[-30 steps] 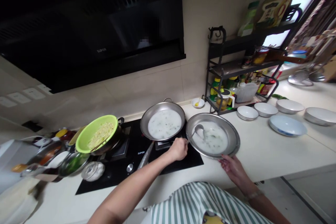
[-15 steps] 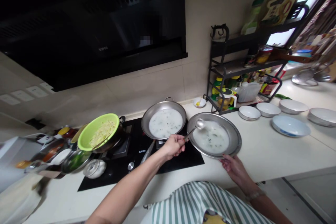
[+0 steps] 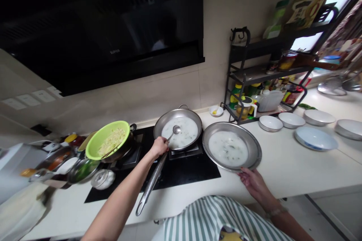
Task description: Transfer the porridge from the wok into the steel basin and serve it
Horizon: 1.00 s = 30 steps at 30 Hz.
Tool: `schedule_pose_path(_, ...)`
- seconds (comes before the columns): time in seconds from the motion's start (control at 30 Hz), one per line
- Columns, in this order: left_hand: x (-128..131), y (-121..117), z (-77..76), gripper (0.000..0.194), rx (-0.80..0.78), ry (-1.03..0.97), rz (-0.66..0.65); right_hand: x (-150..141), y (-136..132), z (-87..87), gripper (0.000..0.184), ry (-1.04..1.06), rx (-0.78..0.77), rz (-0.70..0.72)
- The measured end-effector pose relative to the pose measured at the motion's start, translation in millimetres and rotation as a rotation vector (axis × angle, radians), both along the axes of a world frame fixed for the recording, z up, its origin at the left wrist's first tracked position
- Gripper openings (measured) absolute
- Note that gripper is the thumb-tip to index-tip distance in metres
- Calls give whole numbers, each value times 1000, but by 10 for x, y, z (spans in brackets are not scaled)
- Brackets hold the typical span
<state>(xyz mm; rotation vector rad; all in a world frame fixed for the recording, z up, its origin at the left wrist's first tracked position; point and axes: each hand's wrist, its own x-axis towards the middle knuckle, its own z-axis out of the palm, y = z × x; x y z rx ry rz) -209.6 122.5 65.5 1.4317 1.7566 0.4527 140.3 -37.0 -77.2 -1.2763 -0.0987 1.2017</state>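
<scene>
My left hand (image 3: 159, 147) is closed on the handle of a metal ladle (image 3: 175, 130), whose bowl hangs over the steel pan (image 3: 178, 132) of white soup on the stove. The pan's long handle (image 3: 149, 186) reaches toward me under my forearm. My right hand (image 3: 252, 180) grips the near rim of a wide steel basin (image 3: 231, 147) that holds white soup and rests on the counter beside the stove.
A green colander (image 3: 109, 140) of pale shreds sits on a pot at the left burner, with lids and jars further left. Several white bowls (image 3: 291, 119) line the counter on the right, before a black spice rack (image 3: 263, 79). The range hood hangs overhead.
My left hand has carried the ladle leftward, out of the basin and over to the pan on the stove. My right hand has stayed on the basin's rim.
</scene>
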Motion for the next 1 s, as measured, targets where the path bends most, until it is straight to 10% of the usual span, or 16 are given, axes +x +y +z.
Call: schedule_pose_path(1.0, -27, -40, 204, 14, -404, -746, 193, 20, 7, -38, 39, -29, 2, 13)
